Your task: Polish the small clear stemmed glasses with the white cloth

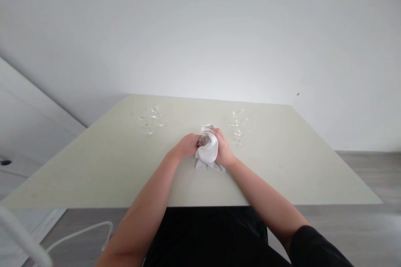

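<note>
Soft white cloth, clear glossy glasses, seemingly matt, smooth table.

The left hand grips a small clear glass, and the right hand presses a white cloth around it; the cloth's lower end rests on the pale table. Beyond the left hand stands a cluster of clear glasses. Just beyond the right hand stands a second group of glasses.

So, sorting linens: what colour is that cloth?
Plain white cloth, clearest in the head view.
</note>
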A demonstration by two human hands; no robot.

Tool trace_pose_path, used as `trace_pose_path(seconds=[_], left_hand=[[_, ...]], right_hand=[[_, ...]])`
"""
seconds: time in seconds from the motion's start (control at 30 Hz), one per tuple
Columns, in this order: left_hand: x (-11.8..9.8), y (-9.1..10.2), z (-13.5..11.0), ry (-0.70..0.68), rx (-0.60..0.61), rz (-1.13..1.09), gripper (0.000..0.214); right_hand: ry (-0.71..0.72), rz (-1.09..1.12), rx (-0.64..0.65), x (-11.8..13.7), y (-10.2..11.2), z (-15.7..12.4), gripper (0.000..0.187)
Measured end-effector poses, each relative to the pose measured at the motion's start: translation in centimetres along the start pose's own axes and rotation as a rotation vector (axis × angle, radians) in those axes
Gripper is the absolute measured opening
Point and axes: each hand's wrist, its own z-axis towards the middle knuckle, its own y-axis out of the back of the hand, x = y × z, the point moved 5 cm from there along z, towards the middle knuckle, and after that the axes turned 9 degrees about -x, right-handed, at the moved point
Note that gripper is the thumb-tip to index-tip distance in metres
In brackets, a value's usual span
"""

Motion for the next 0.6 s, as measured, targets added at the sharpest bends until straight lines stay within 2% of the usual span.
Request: trace_pose_path(seconds=[0.1,0.2,0.3,0.37,0.43,0.5,0.6], left_hand=[[0.2,-0.2,0.1,0.024,-0.012,0.029,0.008],[0.8,-0.5,0.3,0.059,-0.032,0.173,0.003],[0.3,-0.3,0.5,0.033,-0.096,0.317,0.01],[-0.8,0.3,0.6,-0.022,-0.2,0.365,0.016],[-1.9,0.8,0.6,-0.048,-0.274,0.382,0.019],[-2.2,0.6,0.7,-0.012,-0.265,0.387,0.019],[-1.4,-0.3,0.7,0.092,-0.186,0.346,0.021]], right_hand=[[0.019,-0.024,0.001,0.3,0.3,0.0,0.053],[-0.054,-0.099,0.06,-0.3,-0.3,0.0,0.045],[-0.234,-0.081,-0.021,-1.7,-0.5,0.1,0.035],[-0.388,0.039,-0.127,-2.8,-0.4,0.1,0.024],[-0.485,0.143,-0.17,-3.6,-0.3,0.1,0.021],[-0.457,0.157,-0.161,-3.6,0.0,0.3,0.023],[-0.234,0.075,-0.085,-2.2,0.9,0.9,0.034]])
